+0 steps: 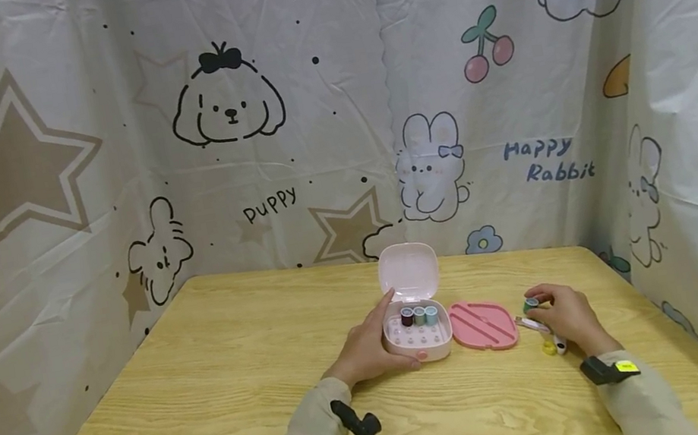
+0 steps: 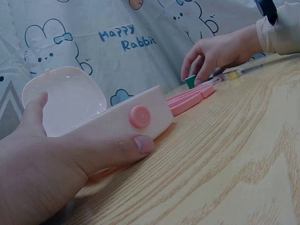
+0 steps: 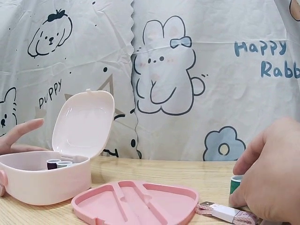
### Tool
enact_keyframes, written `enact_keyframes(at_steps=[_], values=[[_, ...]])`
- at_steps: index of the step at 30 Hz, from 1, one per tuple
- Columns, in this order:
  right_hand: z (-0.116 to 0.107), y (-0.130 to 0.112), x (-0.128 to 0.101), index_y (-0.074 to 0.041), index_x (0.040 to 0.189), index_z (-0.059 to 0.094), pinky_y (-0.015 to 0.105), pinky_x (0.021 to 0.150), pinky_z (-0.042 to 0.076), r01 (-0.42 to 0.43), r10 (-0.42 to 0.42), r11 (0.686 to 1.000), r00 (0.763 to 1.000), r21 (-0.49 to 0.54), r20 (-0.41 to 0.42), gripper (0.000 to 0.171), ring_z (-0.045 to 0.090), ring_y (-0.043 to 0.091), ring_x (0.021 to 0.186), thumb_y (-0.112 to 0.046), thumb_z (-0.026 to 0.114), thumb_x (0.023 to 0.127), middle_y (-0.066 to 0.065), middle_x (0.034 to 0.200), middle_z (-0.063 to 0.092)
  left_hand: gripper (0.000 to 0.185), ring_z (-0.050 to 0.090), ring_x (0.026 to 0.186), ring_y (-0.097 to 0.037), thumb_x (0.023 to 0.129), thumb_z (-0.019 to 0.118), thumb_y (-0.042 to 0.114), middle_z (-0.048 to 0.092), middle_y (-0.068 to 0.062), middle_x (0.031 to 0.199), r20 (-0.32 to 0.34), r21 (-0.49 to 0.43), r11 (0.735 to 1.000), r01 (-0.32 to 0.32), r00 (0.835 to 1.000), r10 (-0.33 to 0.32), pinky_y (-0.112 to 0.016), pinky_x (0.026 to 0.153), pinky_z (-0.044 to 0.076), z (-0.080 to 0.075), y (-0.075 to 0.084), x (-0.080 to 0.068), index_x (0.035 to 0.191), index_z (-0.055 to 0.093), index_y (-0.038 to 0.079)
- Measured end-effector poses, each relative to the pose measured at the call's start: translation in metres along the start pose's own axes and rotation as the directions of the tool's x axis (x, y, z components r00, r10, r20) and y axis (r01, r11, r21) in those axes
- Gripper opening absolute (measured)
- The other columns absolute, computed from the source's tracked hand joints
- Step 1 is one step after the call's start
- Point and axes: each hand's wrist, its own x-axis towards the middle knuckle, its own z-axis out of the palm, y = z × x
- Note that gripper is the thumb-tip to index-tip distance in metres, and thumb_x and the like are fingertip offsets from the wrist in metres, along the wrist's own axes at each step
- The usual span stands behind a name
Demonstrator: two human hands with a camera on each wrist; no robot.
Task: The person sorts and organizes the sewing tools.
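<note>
My left hand (image 1: 366,349) holds the pale pink sewing box (image 1: 437,350) by its left side, thumb along the front wall. The box's lid (image 1: 409,269) stands open at the back. Inside, a dark thread spool (image 1: 407,318), a grey-green one (image 1: 419,316) and a light blue one (image 1: 431,316) stand in a row among small pegs. To the right, my right hand (image 1: 572,319) pinches a green thread spool (image 3: 234,183) between thumb and fingers, low over the table. Its lower part is hidden by the fingers.
A pink divided tray (image 1: 497,316) lies flat between the box and my right hand. By that hand are a folded tape measure (image 3: 227,213), a small yellow item (image 1: 549,348) and a white item (image 1: 560,344), partly covered. Printed curtains (image 1: 308,139) border the wooden table (image 1: 238,344).
</note>
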Motion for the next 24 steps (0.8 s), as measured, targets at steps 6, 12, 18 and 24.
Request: enact_keyframes(at_steps=[6, 12, 18, 24], values=[[0.0032, 0.0006, -0.0014, 0.001, 0.127, 0.066, 0.052, 0.082, 0.045, -0.013, 0.013, 1.0, 1.0, -0.015, -0.008, 0.035, 0.055, 0.039, 0.101, -0.007, 0.076, 0.094, 0.027, 0.12, 0.066, 0.133, 0.035, 0.148, -0.031, 0.066, 0.096, 0.055, 0.027, 0.001, 0.168, 0.001, -0.013, 1.0, 0.008, 1.0, -0.008, -0.058, 0.114, 0.032, -0.0003, 0.0022, -0.0016, 0.166, 0.01, 0.042], [0.0042, 0.0004, -0.0005, 0.001, 0.128, 0.065, 0.054, 0.082, 0.045, -0.015, 0.015, 1.0, 1.0, -0.018, -0.015, 0.035, 0.055, 0.041, 0.104, -0.007, 0.075, 0.094, 0.029, 0.122, 0.064, 0.133, 0.036, 0.147, -0.033, 0.066, 0.096, 0.055, 0.027, 0.0, 0.168, -0.006, -0.003, 1.0, 0.005, 1.0, -0.005, -0.059, 0.114, 0.032, -0.0012, 0.0036, -0.0015, 0.166, 0.009, 0.042], [0.0056, 0.0006, -0.0009, 0.0, 0.129, 0.065, 0.056, 0.084, 0.046, -0.024, 0.024, 1.0, 1.0, -0.016, -0.016, 0.036, 0.055, 0.042, 0.106, -0.007, 0.074, 0.095, 0.029, 0.124, 0.064, 0.133, 0.035, 0.147, -0.033, 0.066, 0.096, 0.056, 0.028, 0.0, 0.168, -0.005, -0.004, 1.0, 0.009, 1.0, -0.009, -0.059, 0.114, 0.032, -0.0013, 0.0044, -0.002, 0.166, 0.01, 0.042], [0.0059, 0.0008, -0.001, 0.001, 0.128, 0.066, 0.057, 0.085, 0.045, -0.008, 0.008, 1.0, 1.0, -0.013, -0.027, 0.035, 0.055, 0.043, 0.107, -0.007, 0.074, 0.095, 0.029, 0.123, 0.064, 0.132, 0.036, 0.147, -0.034, 0.066, 0.096, 0.056, 0.029, -0.001, 0.168, -0.004, -0.01, 1.0, 0.02, 1.0, -0.02, -0.06, 0.114, 0.032, -0.0015, 0.0061, -0.0029, 0.166, 0.01, 0.042]])
